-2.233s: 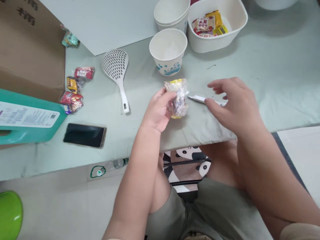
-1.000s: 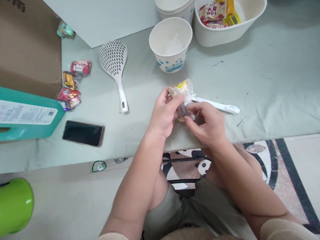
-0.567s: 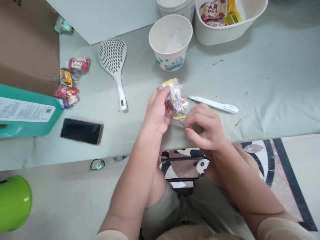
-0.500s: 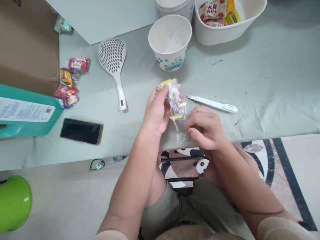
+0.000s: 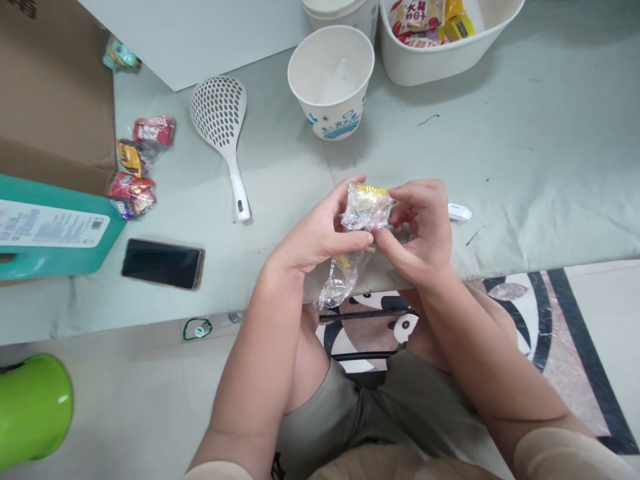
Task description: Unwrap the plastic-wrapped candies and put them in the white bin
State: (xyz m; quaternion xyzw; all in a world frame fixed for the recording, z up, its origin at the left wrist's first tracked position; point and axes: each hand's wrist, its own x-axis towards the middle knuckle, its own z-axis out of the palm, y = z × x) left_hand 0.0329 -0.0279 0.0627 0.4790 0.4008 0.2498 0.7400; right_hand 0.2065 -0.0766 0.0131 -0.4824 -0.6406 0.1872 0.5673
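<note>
A crinkled clear plastic packet (image 5: 367, 208) with yellow edges is between my hands, just over the table's front edge. My left hand (image 5: 325, 230) is closed around it from the left, thumb across its lower part. From the other side my right hand (image 5: 423, 230) pinches its right edge with thumb and fingers. A loose tail of clear film hangs below toward my lap. What lies inside the packet I cannot make out. The white utility knife (image 5: 459, 212) lies behind my right hand, only its end showing.
A paper tub (image 5: 333, 83) with blue print stands ahead, beside a white bin (image 5: 440, 63) holding wrapped snacks. To the left lie a slotted skimmer (image 5: 220, 117), a phone (image 5: 163, 263) and several wrapped snacks (image 5: 133, 190). A teal jug (image 5: 55, 227) and a cardboard box (image 5: 60, 100) stand at far left.
My right hand has moved up and now grips the packet. The packet has turned in my left hand, its film tail swinging leftward. The view has shifted slightly.
</note>
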